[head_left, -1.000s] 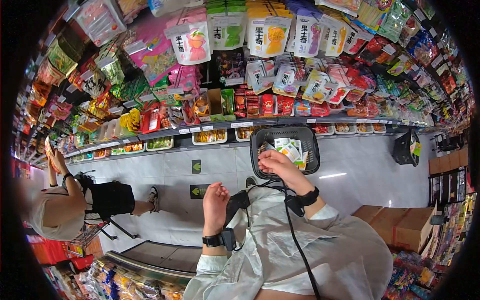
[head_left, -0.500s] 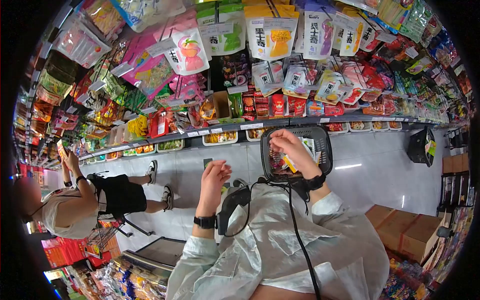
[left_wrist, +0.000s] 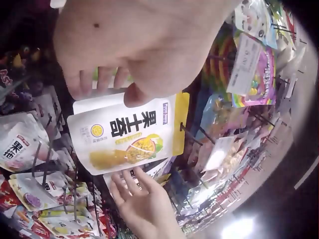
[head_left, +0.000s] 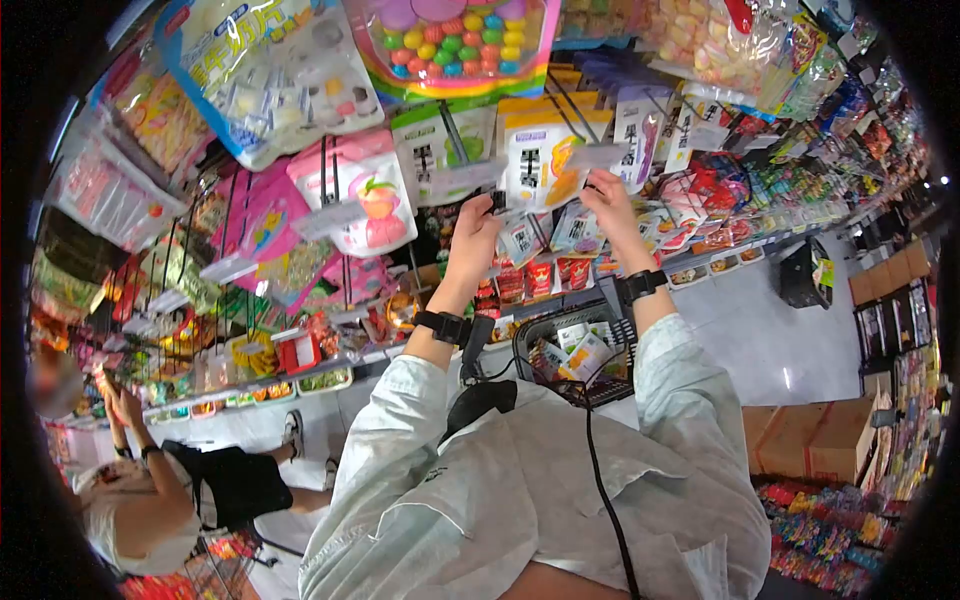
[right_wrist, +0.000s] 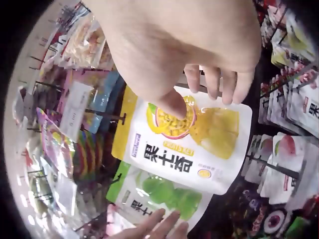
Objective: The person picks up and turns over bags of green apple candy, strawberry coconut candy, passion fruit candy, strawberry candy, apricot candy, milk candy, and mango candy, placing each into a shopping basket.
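Note:
A yellow-topped white passion-fruit snack pouch [head_left: 543, 165] hangs on a hook at the front of its row. My right hand [head_left: 617, 215] is at its right side, relaxed fingertips right at the edge; in the right wrist view the thumb [right_wrist: 173, 106] overlaps the pouch front. At the other side is my left hand [head_left: 474, 245], fingers loosely bent, overlapping the green-topped pouch [right_wrist: 164, 191] in the right wrist view. Neither hand visibly grips a pouch. Below stands a black basket [head_left: 522, 350] with several pouches [head_left: 588, 352] inside.
A peach pouch [head_left: 355, 200] hangs to the left, purple-topped ones [head_left: 640, 135] to the right. Large candy bags [head_left: 455, 45] hang above. Another person [head_left: 140, 500] stands at lower left with a phone-like object. Cardboard boxes [head_left: 810, 440] and another black basket [head_left: 808, 275] are at right.
Both hands have risen from in front of my body and over the basket to the hanging pouches. The head view has moved closer to the shelf, and candy bags have come into view above.

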{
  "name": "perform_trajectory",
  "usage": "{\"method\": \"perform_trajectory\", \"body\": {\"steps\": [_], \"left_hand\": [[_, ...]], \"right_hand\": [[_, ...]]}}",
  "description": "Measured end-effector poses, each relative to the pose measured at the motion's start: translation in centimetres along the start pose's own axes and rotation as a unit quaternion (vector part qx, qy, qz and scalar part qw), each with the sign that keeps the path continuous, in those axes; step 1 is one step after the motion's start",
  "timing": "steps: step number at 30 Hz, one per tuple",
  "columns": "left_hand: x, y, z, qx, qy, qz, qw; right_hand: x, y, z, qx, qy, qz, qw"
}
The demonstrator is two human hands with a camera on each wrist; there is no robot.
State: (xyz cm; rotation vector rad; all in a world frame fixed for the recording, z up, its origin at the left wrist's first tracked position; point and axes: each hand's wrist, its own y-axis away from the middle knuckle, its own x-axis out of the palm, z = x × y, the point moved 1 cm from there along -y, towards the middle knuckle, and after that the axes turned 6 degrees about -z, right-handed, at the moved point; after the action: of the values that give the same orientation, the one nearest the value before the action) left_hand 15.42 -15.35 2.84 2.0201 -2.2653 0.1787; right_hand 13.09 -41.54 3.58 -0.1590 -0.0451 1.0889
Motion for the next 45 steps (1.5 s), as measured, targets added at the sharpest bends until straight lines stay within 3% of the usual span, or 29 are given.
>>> {"method": "perform_trajectory", "body": {"steps": [1, 3, 4, 7, 8, 9, 11, 12, 15, 17, 19, 26, 29, 33, 38, 45], "left_hand": [[0.5, -1.3, 0.0, 0.037, -0.023, -0.007, 0.999], [0.7, -3.7, 0.6, 0.006, -0.083, 0.052, 0.995], [0.8, -4.8, 0.8, -0.011, -0.096, 0.091, 0.991], [1.3, -5.9, 0.0, -0.027, -0.153, 0.129, 0.979], [1.4, -5.5, -0.4, 0.007, -0.121, 0.120, 0.985], [1.5, -5.5, -0.6, 0.042, -0.087, 0.110, 0.989], [1.4, -5.5, -0.5, 0.010, -0.067, 0.124, 0.990], [1.2, -5.2, -1.0, 0.009, -0.065, 0.129, 0.989], [0.7, -4.4, 0.2, -0.013, -0.046, 0.146, 0.988], [0.0, -3.9, 1.1, -0.031, -0.053, 0.178, 0.982], [-0.3, -1.6, -1.9, -0.096, 0.016, 0.231, 0.968], [-0.4, 4.9, -4.3, -0.099, 0.055, 0.267, 0.957], [0.3, 8.0, -3.9, -0.066, 0.050, 0.242, 0.967], [2.0, 12.2, -2.6, -0.110, 0.058, 0.199, 0.972], [5.2, 19.0, 0.3, -0.178, 0.081, 0.080, 0.977], [7.8, 29.2, 2.4, -0.305, 0.212, -0.094, 0.924]], "right_hand": [[0.4, -0.9, 0.0, 0.008, 0.027, -0.006, 1.000], [1.2, -2.1, 0.1, 0.029, 0.081, -0.022, 0.996], [1.6, -1.5, 2.0, 0.058, 0.064, 0.001, 0.996], [1.0, -2.2, 1.1, 0.038, 0.090, 0.064, 0.993], [0.8, -2.1, 0.5, 0.051, 0.146, 0.025, 0.988], [1.0, -1.7, 0.7, 0.031, 0.110, 0.016, 0.993], [1.3, -0.3, 1.0, -0.012, 0.039, -0.001, 0.999], [0.2, -0.3, -0.3, 0.011, 0.114, 0.017, 0.993], [1.7, 3.0, 3.8, 0.050, 0.051, 0.015, 0.997], [1.7, 4.4, 3.7, 0.033, 0.036, 0.018, 0.999], [1.9, 6.0, 5.1, 0.021, 0.011, 0.029, 0.999], [0.1, 12.0, 8.2, 0.051, -0.026, 0.020, 0.998], [-1.6, 13.8, 7.8, 0.040, -0.056, 0.036, 0.997], [-4.7, 15.7, 7.1, 0.083, -0.071, 0.077, 0.991], [-9.5, 18.8, 3.4, 0.090, -0.060, 0.140, 0.984], [-14.7, 24.4, 2.6, 0.201, -0.156, 0.267, 0.930]]}}
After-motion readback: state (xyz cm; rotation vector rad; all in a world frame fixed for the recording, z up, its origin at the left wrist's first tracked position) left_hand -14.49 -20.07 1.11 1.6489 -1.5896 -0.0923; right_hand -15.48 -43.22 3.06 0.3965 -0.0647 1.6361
